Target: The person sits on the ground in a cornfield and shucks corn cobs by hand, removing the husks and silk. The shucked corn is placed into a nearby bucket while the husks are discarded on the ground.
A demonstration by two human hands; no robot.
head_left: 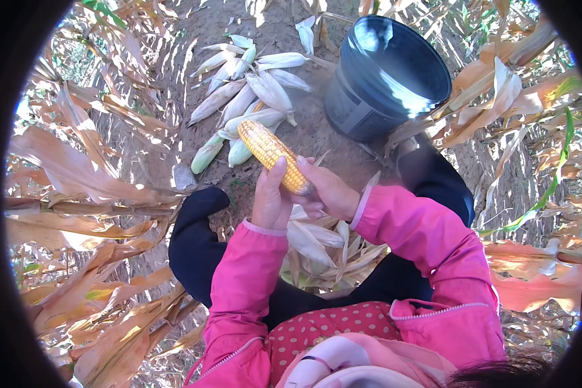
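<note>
A husked ear of yellow corn (270, 151) is held in both hands, tilted with its far end up and to the left. My left hand (273, 194) grips its lower left side, thumb on the kernels. My right hand (331, 190) closes around the lower right end, with the thumb along the kernels. Just beyond the ear, several corn ears in pale husks (271, 92) lie heaped on the soil. Below my hands, between my legs, is a pile of stripped husks (320, 242), partly covered by my hands and sleeves.
A dark plastic bucket (354, 104) stands at the upper right; its inside is mostly in shadow. Dry corn stalks and leaves (72, 169) crowd the left side, and more dry leaves (533, 271) hang at the right. A flat grey piece (183, 176) lies near my left foot.
</note>
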